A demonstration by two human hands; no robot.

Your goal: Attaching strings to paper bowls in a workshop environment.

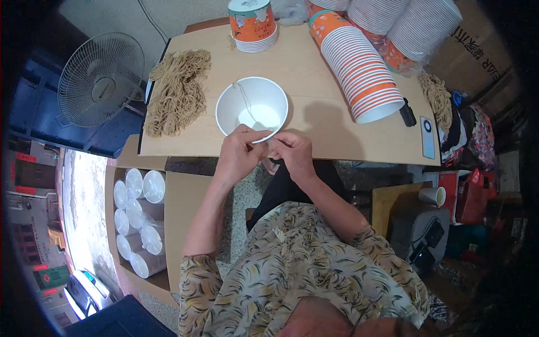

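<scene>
A white paper bucket (225, 110) is at the table's near edge, its open mouth tipped up towards me. Thin brown twine (245, 96) runs from the far rim down inside it. My left hand (241, 153) is closed at the near rim, thumb and fingers pinching there. Close beside it, my right hand (296, 156) is also closed, its fingertips pressed together at the rim; whatever they pinch is too small to make out. To the left lies a heap of brown twine pieces (178, 92). An orange-and-white stack of buckets (254, 28) stands beyond.
A long stack of nested buckets (365, 70) lies at the right, with more stacks (421, 28) behind. A phone (427, 137) and a black object (408, 112) are near the right edge. At left are a fan (101, 81) and a carton (174, 224) of wrapped cup stacks.
</scene>
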